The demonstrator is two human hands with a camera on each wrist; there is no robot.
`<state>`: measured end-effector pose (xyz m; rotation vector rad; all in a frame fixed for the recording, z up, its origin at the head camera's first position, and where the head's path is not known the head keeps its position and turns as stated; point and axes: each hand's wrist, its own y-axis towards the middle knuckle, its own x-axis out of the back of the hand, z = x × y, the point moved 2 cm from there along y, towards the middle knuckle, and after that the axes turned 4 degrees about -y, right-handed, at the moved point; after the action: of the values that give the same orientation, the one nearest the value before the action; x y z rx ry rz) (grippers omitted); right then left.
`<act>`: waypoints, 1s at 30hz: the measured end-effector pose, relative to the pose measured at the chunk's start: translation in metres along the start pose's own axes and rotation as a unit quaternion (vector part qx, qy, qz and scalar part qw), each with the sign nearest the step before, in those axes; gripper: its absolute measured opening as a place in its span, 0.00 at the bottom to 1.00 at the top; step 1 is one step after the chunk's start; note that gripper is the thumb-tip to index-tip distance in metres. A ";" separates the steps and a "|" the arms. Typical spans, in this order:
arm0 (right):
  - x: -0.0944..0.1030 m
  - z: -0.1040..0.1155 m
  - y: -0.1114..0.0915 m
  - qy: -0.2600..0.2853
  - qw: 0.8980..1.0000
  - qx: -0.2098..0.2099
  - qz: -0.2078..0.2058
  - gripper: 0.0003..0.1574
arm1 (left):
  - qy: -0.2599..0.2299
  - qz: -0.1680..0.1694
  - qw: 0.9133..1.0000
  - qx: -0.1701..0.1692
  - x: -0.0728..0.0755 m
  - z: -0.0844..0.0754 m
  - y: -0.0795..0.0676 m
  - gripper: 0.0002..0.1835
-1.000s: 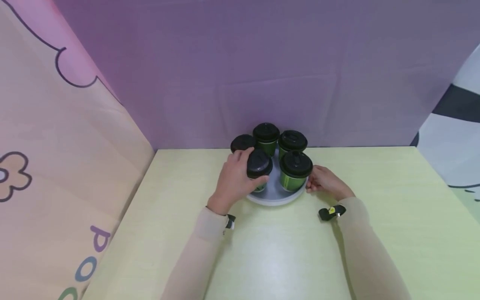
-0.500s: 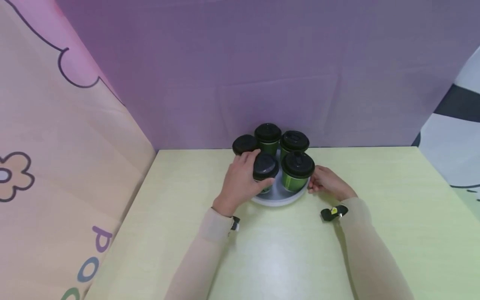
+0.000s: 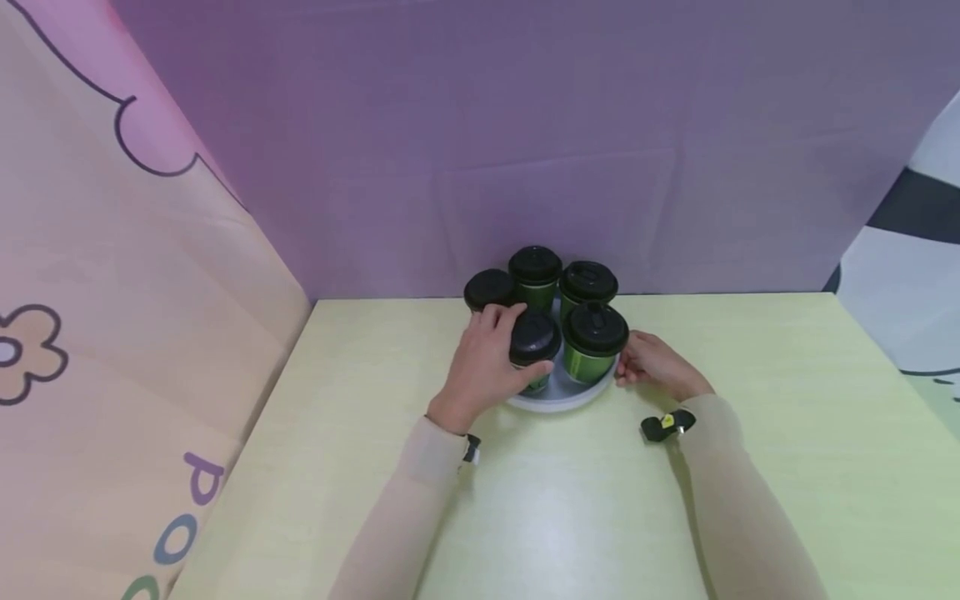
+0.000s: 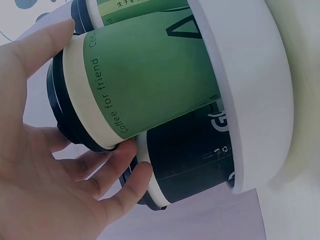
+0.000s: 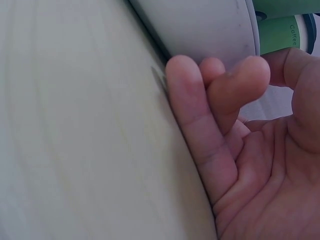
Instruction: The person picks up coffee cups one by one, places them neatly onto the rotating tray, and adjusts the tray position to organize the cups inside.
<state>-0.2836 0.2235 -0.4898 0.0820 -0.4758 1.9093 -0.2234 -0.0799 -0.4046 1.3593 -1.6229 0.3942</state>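
Observation:
My left hand (image 3: 483,367) grips the front-left coffee cup (image 3: 535,337) near its black lid. The left wrist view shows this green cup (image 4: 145,75) with thumb and fingers on opposite sides of its lid end. It stands upright in a round white tray (image 3: 553,406). My right hand (image 3: 660,367) holds the tray's right side, its fingers curled against the low outer wall (image 5: 210,30) and the thumb near the rim. Beside the gripped cup, apart from it, is a front-right green cup (image 3: 594,342).
More lidded cups share the tray: a back-left one (image 3: 490,288) with a dark sleeve, a rear one (image 3: 535,271) and a back-right one (image 3: 589,283). A purple cloth backdrop (image 3: 480,150) rises directly behind the pale table (image 3: 510,517).
My left hand has shifted the front-left cup slightly right and toward me on the tray, closer to the front-right cup. My right hand stays at the tray's edge.

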 end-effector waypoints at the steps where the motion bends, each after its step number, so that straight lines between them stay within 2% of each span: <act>1: 0.000 0.000 0.000 -0.002 1.000 -0.001 -0.001 0.28 | 0.000 0.001 1.000 -0.001 0.000 0.000 0.000 0.49; 15: 0.002 0.005 -0.002 -0.011 1.000 0.000 0.001 0.28 | -0.009 -0.003 1.000 0.003 -0.001 -0.004 0.000 0.48; 30: -0.001 0.002 -0.001 -0.015 1.000 0.001 0.005 0.29 | -0.017 -0.002 1.000 0.011 0.000 0.000 -0.002 0.49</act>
<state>-0.2832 0.2223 -0.4881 0.1107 -0.4946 1.9206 -0.2220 -0.0805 -0.4057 1.3925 -1.6471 0.3908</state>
